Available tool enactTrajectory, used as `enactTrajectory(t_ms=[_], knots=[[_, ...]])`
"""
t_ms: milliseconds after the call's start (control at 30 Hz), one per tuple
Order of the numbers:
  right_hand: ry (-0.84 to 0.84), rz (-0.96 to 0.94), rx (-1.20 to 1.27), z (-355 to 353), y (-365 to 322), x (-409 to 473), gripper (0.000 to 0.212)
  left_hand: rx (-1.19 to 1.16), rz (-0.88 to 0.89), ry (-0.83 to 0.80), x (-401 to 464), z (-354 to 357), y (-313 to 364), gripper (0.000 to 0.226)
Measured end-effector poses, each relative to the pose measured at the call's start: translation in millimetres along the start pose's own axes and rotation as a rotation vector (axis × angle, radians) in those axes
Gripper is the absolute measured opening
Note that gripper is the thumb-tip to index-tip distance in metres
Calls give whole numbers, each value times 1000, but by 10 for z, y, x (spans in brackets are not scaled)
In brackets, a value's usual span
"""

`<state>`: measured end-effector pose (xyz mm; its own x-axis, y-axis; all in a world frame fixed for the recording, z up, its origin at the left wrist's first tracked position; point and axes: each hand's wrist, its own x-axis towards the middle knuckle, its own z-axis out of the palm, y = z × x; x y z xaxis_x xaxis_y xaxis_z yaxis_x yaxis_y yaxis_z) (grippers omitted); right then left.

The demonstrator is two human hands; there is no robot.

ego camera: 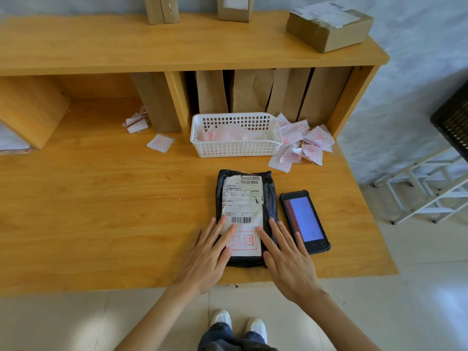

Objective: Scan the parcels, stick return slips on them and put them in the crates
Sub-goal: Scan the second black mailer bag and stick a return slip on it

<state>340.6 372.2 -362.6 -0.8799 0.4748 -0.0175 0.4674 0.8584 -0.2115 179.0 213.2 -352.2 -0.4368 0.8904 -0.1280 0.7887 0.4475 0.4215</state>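
Our left hand [206, 252] and right hand [287, 257], fingers flat, press the white red-stamped return slip [244, 243] onto the black plastic parcel [271, 198] near the wooden desk's [101, 211] front edge.

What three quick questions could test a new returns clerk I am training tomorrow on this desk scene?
1. True or false: the handheld scanner lies to the right of the black parcel.
2. What does the white basket hold: A) cardboard boxes, B) crumpled pink-and-white paper, C) scanners?
3. Fill in: both the left hand and right hand press flat on the red-stamped ____ at the parcel's near end.

Key: 1 true; 2 B; 3 return slip.
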Motion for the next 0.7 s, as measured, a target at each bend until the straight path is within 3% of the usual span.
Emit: enactTrajectory(t_ms=[133, 267, 367, 533, 700], knots=[[-15, 8, 46, -87, 5, 80, 54, -245, -76, 79, 76, -19, 63, 53], [-50, 83, 81, -364, 90, 378, 77, -646, -340, 188, 362, -166, 122, 50], [-83, 163, 1, -628, 243, 701, 67, -862, -547, 150, 640, -335, 175, 35], [-123, 294, -45, -1033, 556, 1145, 61, -1029, -709, 36, 949, -409, 173, 19], [-126, 388, -60, -1334, 769, 1312, 61, -1124, -788, 85, 989, -473, 186, 22]])
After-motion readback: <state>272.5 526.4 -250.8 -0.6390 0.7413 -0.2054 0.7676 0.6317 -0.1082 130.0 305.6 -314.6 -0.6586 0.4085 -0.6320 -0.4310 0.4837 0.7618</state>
